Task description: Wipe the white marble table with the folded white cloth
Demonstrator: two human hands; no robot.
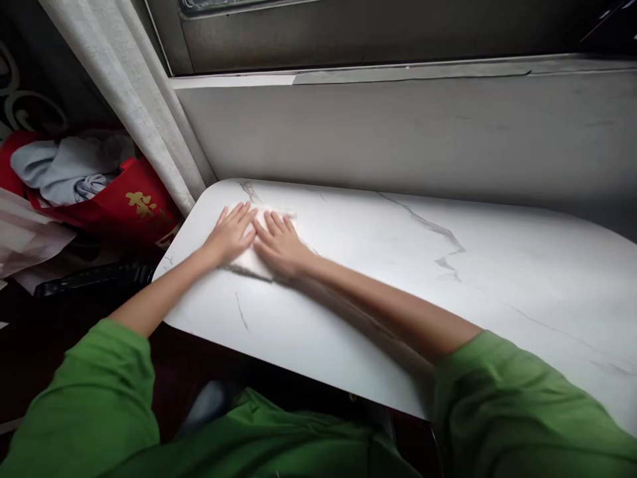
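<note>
A white cloth (253, 260) lies flat near the left end of a white marble-patterned table (368, 245). My left hand (231, 234) presses on the cloth's left part, palm down with its fingers stretched out. Beside it, my right hand (281, 244) rests flat on the cloth's right part, fingers spread and thumb close to the left hand's thumb. Neither hand grips the cloth. Much of the cloth is hidden under the hands.
Behind the table runs a grey wall (388, 133) below a window frame (348, 36). A pale curtain (134, 86) hangs at the back left. Left of the table stands a red bag (134, 209) with light-coloured cloth (74, 166) in it. The table's rounded left edge is near my left forearm.
</note>
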